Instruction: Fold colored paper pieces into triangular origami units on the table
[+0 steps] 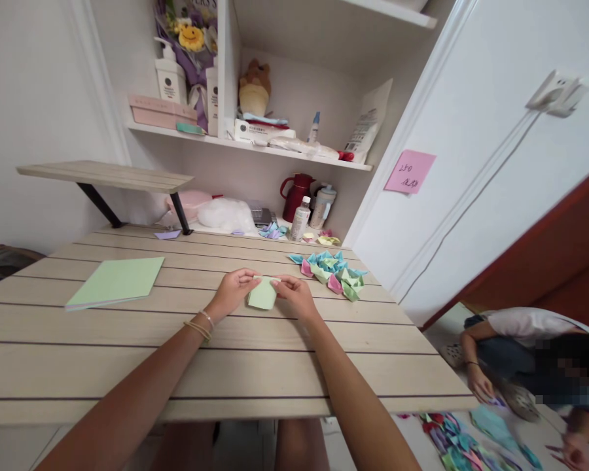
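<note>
- While the left hand (233,289) and right hand (295,293) pinch the green paper (262,296), it is between the table's (255,373) side edges, nearer the right.
- Paper stack (118,281) near the left edge.
- Folded paper shapes (347,284) near the far right corner.

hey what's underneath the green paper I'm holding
The wooden table shows around the green paper, which your left hand and right hand both hold. Anything directly beneath it is covered, so I can't tell what's there.
</note>
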`<action>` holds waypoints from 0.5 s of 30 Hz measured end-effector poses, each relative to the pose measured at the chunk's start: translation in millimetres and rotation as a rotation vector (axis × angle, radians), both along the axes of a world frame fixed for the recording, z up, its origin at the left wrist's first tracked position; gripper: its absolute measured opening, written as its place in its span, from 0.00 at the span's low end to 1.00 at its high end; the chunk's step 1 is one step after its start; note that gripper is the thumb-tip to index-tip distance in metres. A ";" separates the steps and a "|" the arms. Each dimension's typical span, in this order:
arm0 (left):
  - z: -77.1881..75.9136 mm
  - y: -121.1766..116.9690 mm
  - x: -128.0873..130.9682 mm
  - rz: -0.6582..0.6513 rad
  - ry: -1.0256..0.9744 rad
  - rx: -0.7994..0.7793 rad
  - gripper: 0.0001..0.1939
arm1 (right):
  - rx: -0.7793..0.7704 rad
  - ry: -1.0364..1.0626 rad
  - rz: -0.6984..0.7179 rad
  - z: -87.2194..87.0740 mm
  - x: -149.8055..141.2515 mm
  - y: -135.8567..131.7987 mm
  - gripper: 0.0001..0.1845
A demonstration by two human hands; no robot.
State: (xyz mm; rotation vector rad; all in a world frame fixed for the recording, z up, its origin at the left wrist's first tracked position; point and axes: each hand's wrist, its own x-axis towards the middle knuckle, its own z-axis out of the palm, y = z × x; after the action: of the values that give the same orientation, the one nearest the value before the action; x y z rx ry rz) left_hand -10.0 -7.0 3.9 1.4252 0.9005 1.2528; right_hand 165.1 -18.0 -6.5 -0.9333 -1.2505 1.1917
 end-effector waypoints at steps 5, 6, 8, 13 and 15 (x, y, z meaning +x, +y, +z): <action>-1.6 -0.6 3.3 -0.009 -0.002 -0.007 0.18 | -0.026 0.078 -0.041 0.0 0.0 0.8 0.15; -2.2 -0.2 3.1 -0.005 -0.004 -0.012 0.18 | -0.026 0.087 -0.040 -0.1 0.3 1.3 0.15; -3.2 0.8 2.4 -0.006 -0.016 -0.028 0.17 | -0.035 0.108 -0.033 -0.9 0.9 2.6 0.15; -3.9 1.4 1.6 -0.012 -0.034 -0.053 0.17 | -0.048 0.130 -0.028 -5.0 1.5 6.1 0.16; -3.1 0.8 1.7 -0.012 -0.020 -0.054 0.17 | -0.043 0.124 -0.026 -6.4 1.5 6.7 0.17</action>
State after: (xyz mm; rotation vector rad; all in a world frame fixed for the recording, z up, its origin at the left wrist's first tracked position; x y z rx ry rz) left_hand -8.3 -6.2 0.8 1.3716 0.9043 1.2232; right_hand 166.6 -11.3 -12.8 -0.8904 -1.1151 1.2413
